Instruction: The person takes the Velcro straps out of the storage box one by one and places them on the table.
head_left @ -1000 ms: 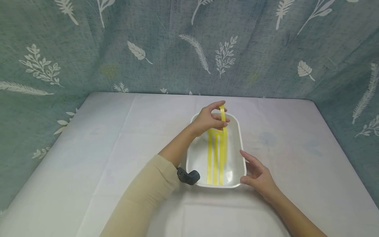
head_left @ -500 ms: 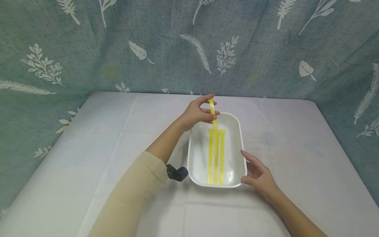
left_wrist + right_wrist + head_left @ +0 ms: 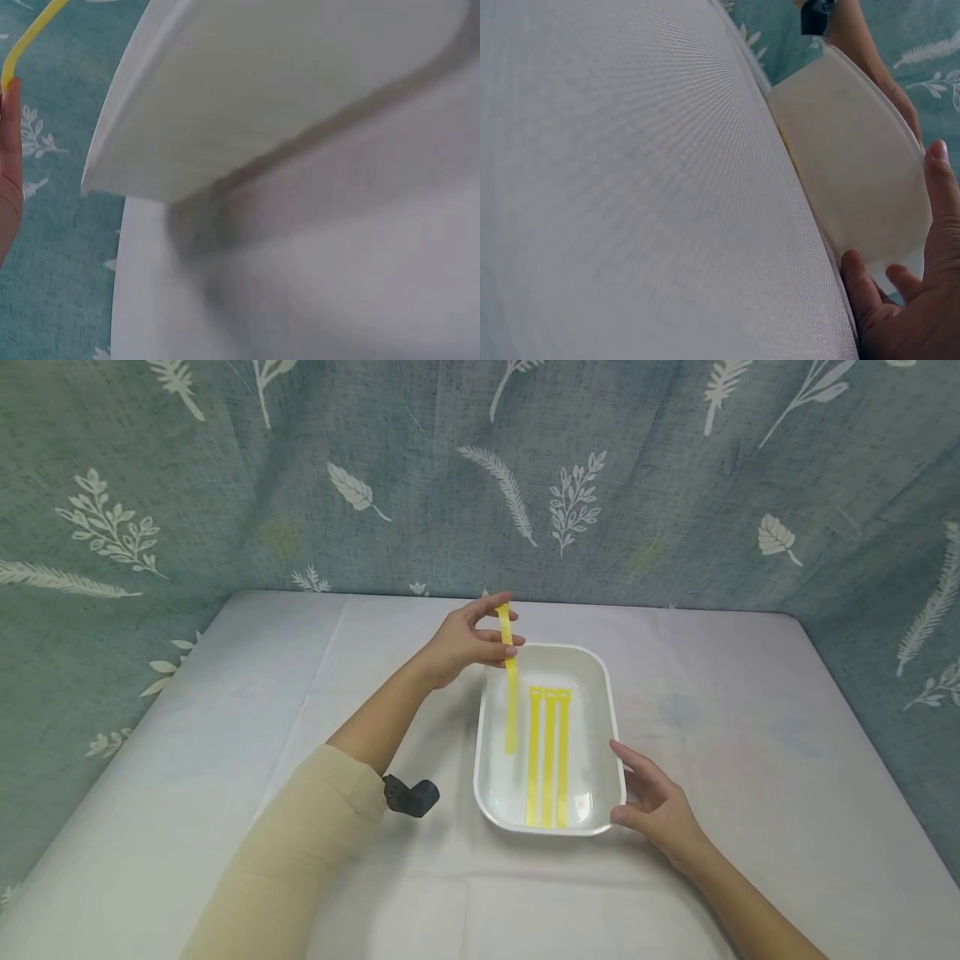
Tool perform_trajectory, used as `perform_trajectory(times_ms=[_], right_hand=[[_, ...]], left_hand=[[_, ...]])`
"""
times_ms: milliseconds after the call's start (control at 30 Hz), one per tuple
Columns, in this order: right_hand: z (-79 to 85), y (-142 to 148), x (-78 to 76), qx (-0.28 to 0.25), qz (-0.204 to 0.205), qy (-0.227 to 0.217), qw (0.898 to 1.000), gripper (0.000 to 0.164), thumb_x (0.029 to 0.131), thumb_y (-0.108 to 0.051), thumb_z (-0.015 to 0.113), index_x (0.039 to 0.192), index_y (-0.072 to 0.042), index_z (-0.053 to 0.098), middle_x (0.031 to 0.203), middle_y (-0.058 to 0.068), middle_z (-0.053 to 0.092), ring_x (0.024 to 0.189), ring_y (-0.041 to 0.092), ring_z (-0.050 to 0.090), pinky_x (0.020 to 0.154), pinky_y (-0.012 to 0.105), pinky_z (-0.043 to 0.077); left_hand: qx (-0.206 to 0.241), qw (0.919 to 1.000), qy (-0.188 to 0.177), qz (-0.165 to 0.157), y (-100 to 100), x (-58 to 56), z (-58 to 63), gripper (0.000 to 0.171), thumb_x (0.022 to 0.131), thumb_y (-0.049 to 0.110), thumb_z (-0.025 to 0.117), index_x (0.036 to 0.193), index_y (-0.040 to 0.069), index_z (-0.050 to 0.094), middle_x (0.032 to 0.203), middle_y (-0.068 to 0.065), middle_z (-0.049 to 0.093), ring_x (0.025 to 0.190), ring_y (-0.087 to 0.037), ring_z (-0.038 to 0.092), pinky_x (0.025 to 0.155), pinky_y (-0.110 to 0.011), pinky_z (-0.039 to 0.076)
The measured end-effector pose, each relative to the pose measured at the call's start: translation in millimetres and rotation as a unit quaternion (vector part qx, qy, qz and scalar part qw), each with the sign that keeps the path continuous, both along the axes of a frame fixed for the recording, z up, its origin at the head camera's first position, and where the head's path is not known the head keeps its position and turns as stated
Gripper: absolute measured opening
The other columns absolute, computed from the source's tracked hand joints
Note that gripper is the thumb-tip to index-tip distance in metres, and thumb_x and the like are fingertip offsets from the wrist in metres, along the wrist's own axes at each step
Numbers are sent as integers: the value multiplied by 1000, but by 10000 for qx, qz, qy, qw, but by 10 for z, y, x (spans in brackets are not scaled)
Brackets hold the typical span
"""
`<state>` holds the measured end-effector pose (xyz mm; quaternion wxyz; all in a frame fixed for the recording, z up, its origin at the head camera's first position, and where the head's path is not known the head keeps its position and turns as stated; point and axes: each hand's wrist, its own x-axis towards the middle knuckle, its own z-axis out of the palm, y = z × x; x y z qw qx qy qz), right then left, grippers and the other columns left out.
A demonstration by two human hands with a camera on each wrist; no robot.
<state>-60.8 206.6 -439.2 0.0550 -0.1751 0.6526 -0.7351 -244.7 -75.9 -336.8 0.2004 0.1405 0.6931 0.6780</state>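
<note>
A white tray (image 3: 483,793) stands on the table, with three yellow cable ties (image 3: 549,760) side by side in it, slotted heads at the far end. My left hand (image 3: 465,643), over the tray's far left corner, pinches one more yellow cable tie (image 3: 512,702) near its head; the strap hangs down over the tray's left part. In the left wrist view, that strap (image 3: 30,37) rises from a fingertip at the left edge. My right hand (image 3: 660,810) rests spread fingers against the tray's right side near the front corner. In the right wrist view, the fingers (image 3: 861,285) touch the outer wall.
A white cloth (image 3: 300,727) covers the table. Behind it hangs a blue-green curtain (image 3: 420,510) with white leaf prints. A black wrist camera (image 3: 411,797) sits by the left sleeve, to the left of the tray.
My left hand has moved left and slightly away with the cable tie, lifting its strap off the others toward the tray's left side. My right hand stays at the tray.
</note>
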Motion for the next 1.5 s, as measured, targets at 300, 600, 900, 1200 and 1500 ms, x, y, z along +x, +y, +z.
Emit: perform_trajectory(times_ms=[300, 600, 900, 1200, 1500], right_hand=[[3, 5, -1, 24, -39, 51, 10000, 73, 80, -3, 73, 144, -4, 37, 142, -6, 44, 122, 7, 51, 79, 31, 55], [5, 5, -8, 34, -41, -9, 10000, 73, 80, -4, 73, 144, -4, 37, 141, -8, 44, 122, 6, 50, 81, 31, 55], [3, 2, -8, 96, -110, -23, 9999, 74, 79, -5, 75, 143, -4, 39, 141, -11, 45, 122, 4, 50, 80, 31, 55], [2, 9, 15, 148, -128, -24, 9998, 73, 79, -2, 74, 143, -5, 39, 142, -10, 43, 122, 4, 50, 79, 31, 55], [12, -1, 4, 164, -118, -7, 9998, 74, 79, -1, 74, 144, -3, 38, 141, -9, 44, 123, 4, 50, 80, 30, 55]], left_hand=[[-330, 9994, -102, -16, -198, 95, -67, 81, 79, 2, 74, 147, 21, 34, 138, -8, 46, 110, -19, 63, 76, -32, 57], [-240, 9997, -46, 66, -464, 266, -131, 78, 80, -4, 70, 146, 22, 37, 136, -7, 46, 108, -18, 64, 77, -32, 56], [-153, 9987, -143, -459, -731, 356, -323, 80, 81, -6, 68, 148, 18, 32, 143, -19, 36, 107, -13, 62, 72, -30, 56], [-567, 9972, -154, -472, -878, 393, -564, 83, 79, -4, 70, 149, 12, 29, 141, -18, 42, 104, -16, 61, 75, -31, 57], [-996, 9930, 394, -495, -895, 354, -739, 80, 78, -3, 72, 147, 12, 34, 131, -16, 52, 100, -20, 63, 76, -26, 55]])
